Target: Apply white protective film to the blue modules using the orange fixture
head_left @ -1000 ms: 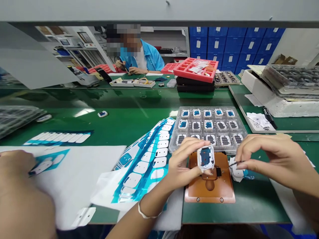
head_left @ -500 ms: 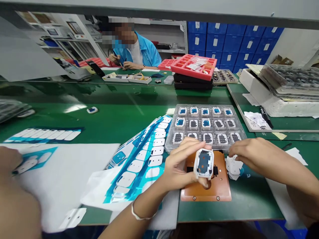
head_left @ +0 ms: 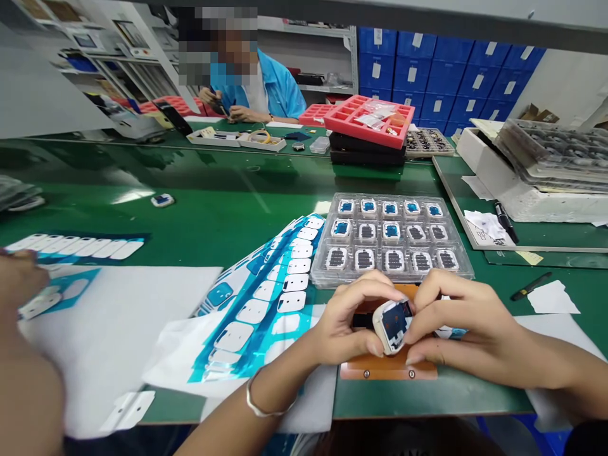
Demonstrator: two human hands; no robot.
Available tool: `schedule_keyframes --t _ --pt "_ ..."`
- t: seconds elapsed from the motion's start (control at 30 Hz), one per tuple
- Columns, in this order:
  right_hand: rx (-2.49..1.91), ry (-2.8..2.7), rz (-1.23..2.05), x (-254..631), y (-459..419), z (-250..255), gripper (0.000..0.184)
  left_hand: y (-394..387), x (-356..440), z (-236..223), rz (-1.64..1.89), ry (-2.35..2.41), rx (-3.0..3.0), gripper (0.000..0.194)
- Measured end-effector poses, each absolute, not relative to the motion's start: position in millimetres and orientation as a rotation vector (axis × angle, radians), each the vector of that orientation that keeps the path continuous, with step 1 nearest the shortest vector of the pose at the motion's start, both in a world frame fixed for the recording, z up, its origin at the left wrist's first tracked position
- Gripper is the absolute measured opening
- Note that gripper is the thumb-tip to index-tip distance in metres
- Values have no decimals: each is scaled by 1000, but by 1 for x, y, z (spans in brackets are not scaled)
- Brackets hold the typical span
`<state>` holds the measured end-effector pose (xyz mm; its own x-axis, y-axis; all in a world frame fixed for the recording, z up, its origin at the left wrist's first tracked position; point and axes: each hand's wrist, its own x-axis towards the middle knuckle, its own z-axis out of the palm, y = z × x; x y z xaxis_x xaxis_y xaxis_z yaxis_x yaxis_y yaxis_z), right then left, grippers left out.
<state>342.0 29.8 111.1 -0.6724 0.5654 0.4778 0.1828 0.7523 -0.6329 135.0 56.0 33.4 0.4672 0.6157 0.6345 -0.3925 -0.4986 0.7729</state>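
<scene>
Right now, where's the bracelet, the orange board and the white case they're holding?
Bracelet (head_left: 257,411): head view, its lower curve.
Orange board (head_left: 387,369): head view, its front part.
White case (head_left: 393,326): head view, its dark inside.

Orange plate (head_left: 387,369) partly hidden behind right hand (head_left: 458,326)

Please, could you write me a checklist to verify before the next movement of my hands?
1. Left hand holds the white case: ok.
2. Right hand at the case's edge: ok.
3. Inner part fully seated in the case: cannot tell, fingers partly hide it.
4. Black tool out of both hands: ok, it lies on the green bench.
5. Orange plate fully visible: not ok, hands partly cover it.
</scene>
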Motion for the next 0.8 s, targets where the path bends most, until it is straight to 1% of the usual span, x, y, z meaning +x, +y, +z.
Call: schedule_keyframes --t 0.13,0.27,0.43,0.5,0.67,0.8 --pt "-557 -2224 812 336 29 106 11 57 135 31 1246 232 1795 47" --pt "-583 -2229 861 337 28 105 9 59 134 30 1250 283 1860 49" --pt "-597 -2302 899 340 30 106 11 59 135 30 1276 319 1907 65" --pt "-646 -2322 918 340 30 107 12 58 136 29 1307 334 1922 68" --pt "-752 -2325 1093 342 31 112 13 56 138 26 1307 352 1904 55" --pt "-766 -2314 1214 345 34 115 14 56 137 26 1298 342 1923 50"
